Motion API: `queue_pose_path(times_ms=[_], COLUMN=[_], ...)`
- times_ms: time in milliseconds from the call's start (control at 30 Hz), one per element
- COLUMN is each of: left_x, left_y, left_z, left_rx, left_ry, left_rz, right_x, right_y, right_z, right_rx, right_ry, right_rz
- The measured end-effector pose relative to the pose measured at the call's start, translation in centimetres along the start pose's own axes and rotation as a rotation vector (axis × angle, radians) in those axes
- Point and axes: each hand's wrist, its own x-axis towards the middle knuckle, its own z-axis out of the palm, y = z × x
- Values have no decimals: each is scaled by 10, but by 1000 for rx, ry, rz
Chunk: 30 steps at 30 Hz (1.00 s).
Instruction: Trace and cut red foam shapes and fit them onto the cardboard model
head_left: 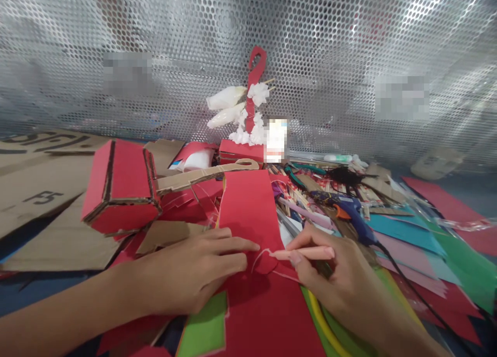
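My right hand (337, 279) pinches a pale pink crayon (310, 253), its tip touching a sheet of red paper (248, 201). By the tip runs a pale curved line (258, 259). My left hand (212, 261) lies flat with fingers stretched over the paper's left side, index fingertip close to the line. More red paper (272, 315) spreads beneath and toward me, over a green sheet (207, 326). Beyond the left hand, a red-faced cardboard block (130, 186) with a cardboard handle (205, 174) rests on scraps.
Right of the paper lie a blue glue gun (355, 214) with a black cord and coloured sheets (407, 235). Flat cardboard (58, 238) covers the left. At the back, a red hook-shaped piece with white flowers (254, 103) rises from a red box (238, 152) before a perforated silvery wall.
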Motion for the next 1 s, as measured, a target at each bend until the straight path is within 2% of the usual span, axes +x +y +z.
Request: queue_pose_path(times_ms=[1000], left_x=[1], left_y=[2], left_z=[-2], left_rx=[-15], left_ry=[14], left_rz=[-4], right_x=[-2], right_y=[-4], right_z=[-1], right_rx=[71], right_ry=[-50], right_rz=[23])
